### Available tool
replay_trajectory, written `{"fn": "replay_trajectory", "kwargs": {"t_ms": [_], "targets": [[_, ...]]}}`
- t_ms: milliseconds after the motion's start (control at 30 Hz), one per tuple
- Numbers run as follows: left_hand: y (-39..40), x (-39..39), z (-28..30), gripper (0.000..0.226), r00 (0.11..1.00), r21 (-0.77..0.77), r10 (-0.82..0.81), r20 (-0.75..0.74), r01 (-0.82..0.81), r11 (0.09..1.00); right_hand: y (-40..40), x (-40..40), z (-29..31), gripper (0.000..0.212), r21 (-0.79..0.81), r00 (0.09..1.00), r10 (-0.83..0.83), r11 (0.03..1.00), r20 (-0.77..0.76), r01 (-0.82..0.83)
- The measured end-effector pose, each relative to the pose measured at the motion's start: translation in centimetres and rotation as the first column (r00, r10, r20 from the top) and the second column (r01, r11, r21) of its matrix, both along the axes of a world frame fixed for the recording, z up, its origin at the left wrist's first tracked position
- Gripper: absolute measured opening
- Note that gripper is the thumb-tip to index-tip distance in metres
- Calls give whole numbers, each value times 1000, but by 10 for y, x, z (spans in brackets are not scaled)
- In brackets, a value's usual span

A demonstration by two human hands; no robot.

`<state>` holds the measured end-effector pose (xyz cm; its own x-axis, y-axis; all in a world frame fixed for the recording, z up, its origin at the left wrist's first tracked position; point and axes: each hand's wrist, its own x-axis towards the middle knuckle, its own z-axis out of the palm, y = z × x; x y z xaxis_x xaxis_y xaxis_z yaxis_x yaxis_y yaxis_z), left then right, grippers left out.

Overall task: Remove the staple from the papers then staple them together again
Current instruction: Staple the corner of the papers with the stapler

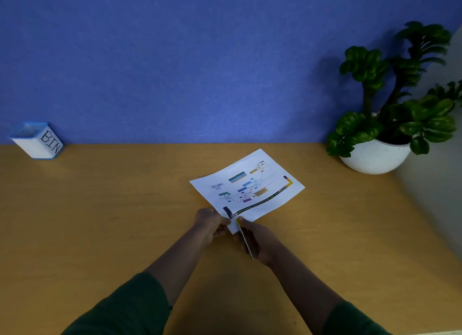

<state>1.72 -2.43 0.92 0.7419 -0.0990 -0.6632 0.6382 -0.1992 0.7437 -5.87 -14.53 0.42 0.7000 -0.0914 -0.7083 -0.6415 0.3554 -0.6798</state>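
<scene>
Bin [37, 141] at far left, small white box with blue rim, lettered "BIN", standing against the blue wall on the tabletop [100, 209], well apart from the work.

Left hand [212, 222] at centre: fingers pinch the near corner of the papers [250, 184], lifting that corner a little. Rest of the papers lies flat on the tabletop, printed chart face up, angled away to the right.

Right hand [260, 242] just beside it: fingers wrapped around a slim metallic tool [246, 242] (stapler or staple remover, cannot tell which), its tip touching the same pinched corner. Staple itself too small to make out.

Potted plant [390, 109] at far right in a white bowl-shaped pot, clear of the hands.

Judgement: work is at the stapled corner; which half of the task, uncertain.

Risks from here:
- Corner tears if the tool levers hard against thin paper.
- Sheets slip out of register, since only one pinch holds them.
- Loose staple could drop onto the tabletop, far from the bin.
</scene>
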Motion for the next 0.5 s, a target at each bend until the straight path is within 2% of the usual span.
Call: {"fn": "replay_trajectory", "kwargs": {"t_ms": [133, 267, 400, 433, 500], "targets": [[-5, -1, -1, 18, 1000, -2, 9, 0, -9, 1000, -4, -2, -2, 31, -8, 1000, 16, 1000, -22, -16], [-6, -1, -3, 21, 1000, 4, 5, -12, -5, 1000, -3, -2, 0, 39, -235, 993, 100, 966, -59, -111], [-8, 0, -4, 22, 1000, 25, 7, -20, -6, 1000, 3, -2, -3, 33, -347, 989, 141, 930, 43, -118], [-8, 0, -4, 22, 1000, 28, 9, -21, -8, 1000, 4, -2, -6, 35, -453, 988, 149, 884, 32, -119], [-10, 1, -3, 22, 999, 27, 22, -37, -21, 999, 6, -5, -12, 33, -728, 980, 200, 668, -23, -154]]}}
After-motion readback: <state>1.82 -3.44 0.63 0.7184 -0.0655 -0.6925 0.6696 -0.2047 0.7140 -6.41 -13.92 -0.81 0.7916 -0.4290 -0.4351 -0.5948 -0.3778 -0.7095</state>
